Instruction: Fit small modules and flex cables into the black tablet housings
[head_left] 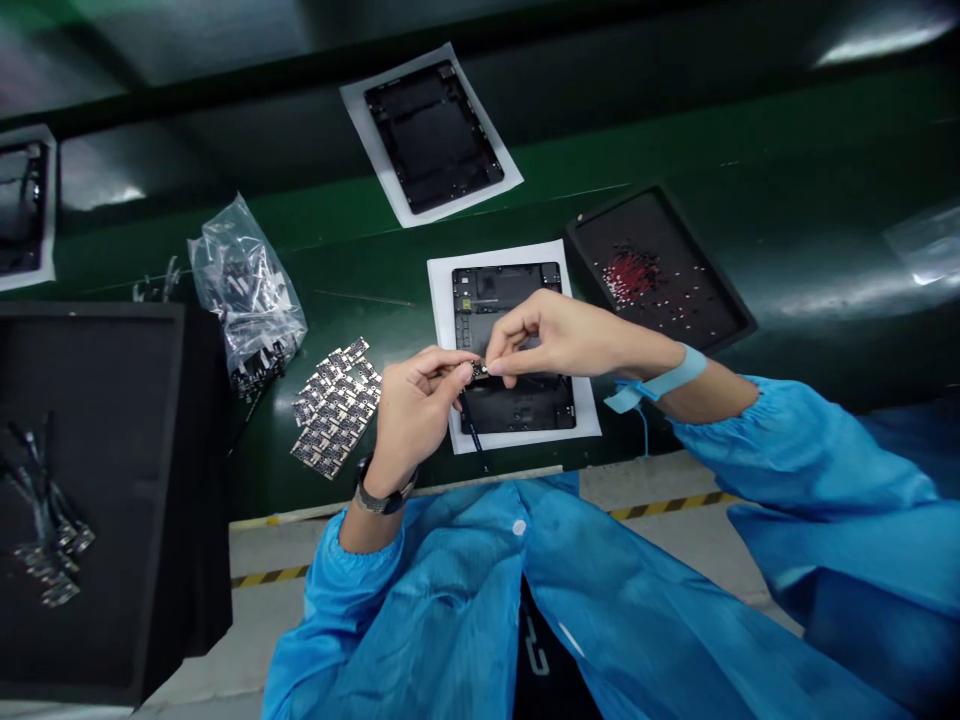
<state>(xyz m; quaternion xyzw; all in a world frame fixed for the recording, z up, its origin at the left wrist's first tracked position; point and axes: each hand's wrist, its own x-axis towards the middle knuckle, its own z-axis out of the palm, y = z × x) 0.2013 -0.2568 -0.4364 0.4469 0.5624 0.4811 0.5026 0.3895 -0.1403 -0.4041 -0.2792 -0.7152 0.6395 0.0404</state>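
My left hand (424,402) pinches a small circuit board (477,370) between thumb and fingertips. A dark flat cable (472,430) hangs from the board towards the table's front edge. My right hand (536,338) is closed in a pinch at the board's right end; a tiny whitish spot shows at its fingertips, too small to name. Both hands are over a black tablet-like housing (517,408) lying on a white sheet (442,300). Left of my left hand lie several joined panels of small circuit boards (337,405).
A black tray (716,300) at the right holds red and black wires (631,275). Another housing (435,135) lies behind. At left are a clear plastic bag (247,275) of parts and a large black box (169,480) with cabled boards (56,550) on it.
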